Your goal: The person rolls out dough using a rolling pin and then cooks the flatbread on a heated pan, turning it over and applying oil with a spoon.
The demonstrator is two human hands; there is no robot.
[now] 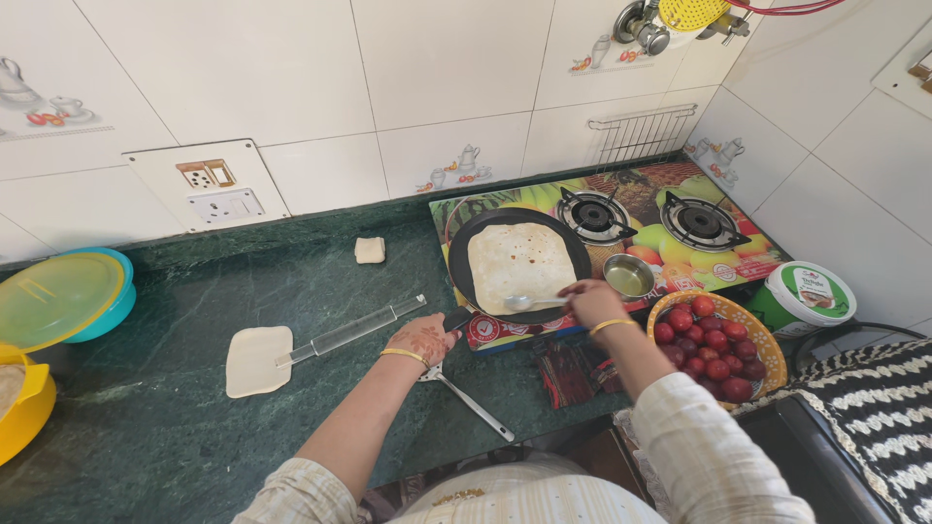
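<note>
Striped sleeves at frame bottom, both forearms extended over green stone counter point(175, 427). Left hand point(424, 340) closed around black handle of frying pan point(466, 277), steadying it on printed gas stove point(680, 257). Right hand point(592, 301) pinching handle end of metal spoon point(529, 303), bowl resting on near edge of flatbread point(519, 262) lying flat in pan. Small steel bowl point(629, 276) just beside pan, contents unclear.

Flatbread judged thin, light, pliable, hot, prone to tearing; best lifted at rim or from beneath with flat tool. Spoon stiff, light, possibly slick; far end of handle the sound grip. Pan heavier, hot; handle only.

Noted elsewhere: clear rolling pin point(351, 330) overlapping rolled dough sheet point(257, 361), dough piece point(369, 250) near wall, metal tongs point(476, 403) by left wrist, basket of red fruit point(718, 349).
</note>
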